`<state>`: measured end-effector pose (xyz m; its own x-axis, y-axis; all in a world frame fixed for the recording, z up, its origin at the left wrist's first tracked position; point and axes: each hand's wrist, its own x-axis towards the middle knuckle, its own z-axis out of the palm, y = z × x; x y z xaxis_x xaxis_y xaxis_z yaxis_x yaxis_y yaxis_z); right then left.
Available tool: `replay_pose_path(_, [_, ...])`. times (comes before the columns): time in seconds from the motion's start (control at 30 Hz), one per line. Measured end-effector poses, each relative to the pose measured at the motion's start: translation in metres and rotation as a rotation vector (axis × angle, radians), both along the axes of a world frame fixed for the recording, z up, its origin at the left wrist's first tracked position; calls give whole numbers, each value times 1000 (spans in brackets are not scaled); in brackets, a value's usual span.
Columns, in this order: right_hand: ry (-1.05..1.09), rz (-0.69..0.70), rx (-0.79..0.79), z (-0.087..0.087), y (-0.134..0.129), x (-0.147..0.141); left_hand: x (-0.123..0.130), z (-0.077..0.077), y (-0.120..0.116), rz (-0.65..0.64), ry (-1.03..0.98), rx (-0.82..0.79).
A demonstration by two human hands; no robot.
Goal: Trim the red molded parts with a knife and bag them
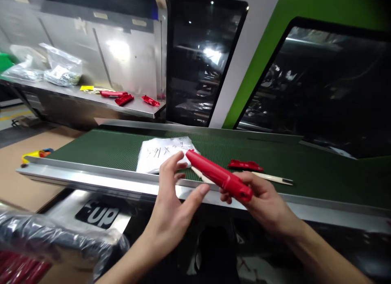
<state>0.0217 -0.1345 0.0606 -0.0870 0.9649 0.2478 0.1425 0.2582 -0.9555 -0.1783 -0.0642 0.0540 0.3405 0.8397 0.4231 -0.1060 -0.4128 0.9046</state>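
Observation:
A long red plastic part [215, 170], like a tool handle shell, is held at its lower right end by my right hand [262, 200]. My left hand [175, 198] is spread beside the part's far end, thumb and fingers apart, with nothing in it. Behind my hands, a white plastic bag [155, 154] with handwriting lies on the green conveyor belt [210, 147]. Another red plastic part [246, 165] rests on the belt to the right, beside a cream-coloured strip with a dark tip [276, 178]. A second pale piece [200, 174] is partly hidden behind the held part.
The belt's metal rail [100, 180] runs between me and the belt. On a steel shelf [143, 109] at the back left are several red parts [124, 98] and clear bags [62, 72] of small pieces. Plastic-wrapped bar [55, 239] at lower left; dark machine windows [201, 64] stand behind.

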Motion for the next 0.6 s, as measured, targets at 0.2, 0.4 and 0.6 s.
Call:
replay_pose_path(0.2, [-570, 57, 76, 4, -24, -4, 4, -4, -23, -286, -448, -827])
replay_pose_path(0.4, [-1216, -533, -57, 8, -3, 120, -10, -9, -46, -253, -322, -941])
replay_pose_path(0.6, [-1344, -324, -216, -9, 14, 163, -14, -13, -71, -279, -260, -1044])
